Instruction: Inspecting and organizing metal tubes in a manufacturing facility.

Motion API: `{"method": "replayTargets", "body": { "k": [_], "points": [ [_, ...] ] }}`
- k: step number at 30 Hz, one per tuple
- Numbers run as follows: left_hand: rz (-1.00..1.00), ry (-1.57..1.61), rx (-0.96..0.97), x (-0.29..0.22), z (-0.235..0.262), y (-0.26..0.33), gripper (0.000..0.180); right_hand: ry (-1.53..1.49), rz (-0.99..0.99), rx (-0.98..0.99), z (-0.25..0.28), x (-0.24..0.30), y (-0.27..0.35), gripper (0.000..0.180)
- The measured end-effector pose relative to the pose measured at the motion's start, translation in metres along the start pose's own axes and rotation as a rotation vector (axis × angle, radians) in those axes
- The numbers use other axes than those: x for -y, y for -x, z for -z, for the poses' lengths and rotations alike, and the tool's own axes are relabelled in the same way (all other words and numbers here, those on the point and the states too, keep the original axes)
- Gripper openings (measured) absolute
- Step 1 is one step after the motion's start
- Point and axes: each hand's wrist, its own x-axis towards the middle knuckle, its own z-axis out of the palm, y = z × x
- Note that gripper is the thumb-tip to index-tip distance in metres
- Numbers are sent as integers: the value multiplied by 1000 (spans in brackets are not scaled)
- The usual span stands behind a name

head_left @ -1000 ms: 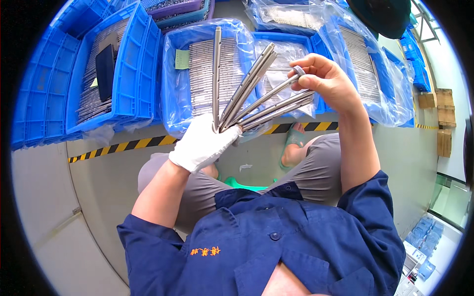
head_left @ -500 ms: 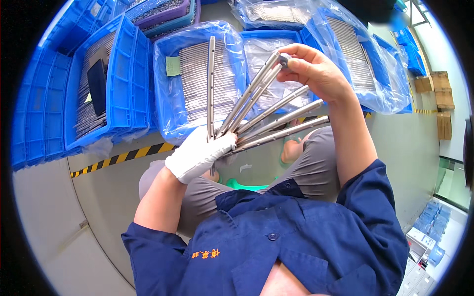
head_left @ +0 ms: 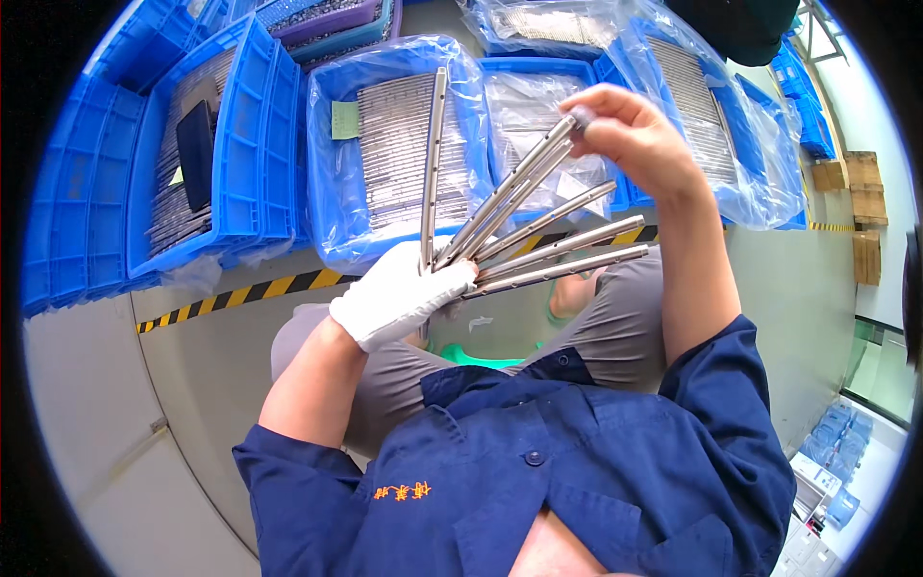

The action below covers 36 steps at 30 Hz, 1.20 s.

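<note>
Metal rods (head_left: 434, 170) fanwise from left grip (head_left: 397, 299)

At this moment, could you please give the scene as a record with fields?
Left hand: gloved in white, holding fanned metal rods
Right hand: bare, blurred, pinching a grey round part at one rod's end
Crate beyond left hand: blue, plastic-lined, with stacked rods and pale green note
Left crate: blue, dark phone-like slab on more rods
Floor: striped tape
</note>
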Motion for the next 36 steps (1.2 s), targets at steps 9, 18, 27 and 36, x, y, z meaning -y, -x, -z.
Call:
{"method": "replayTargets", "body": {
  "k": [9, 18, 27, 36],
  "points": [
    [-3, -100, -19, 7, -6, -4, 29, -138, 56, 124, -5, 0, 2, 42],
    [44, -101, 26, 12, -3, -5, 31, 31, 74, 106, -9, 1, 1, 30],
    [-5, -154, 225, 0, -11, 0, 31, -174, -16, 108, -11, -10, -11, 30],
    [-37, -79, 393, 18, -15, -5, 55, 21, 93, 295, -4, 2, -5, 32]
  ]
}}
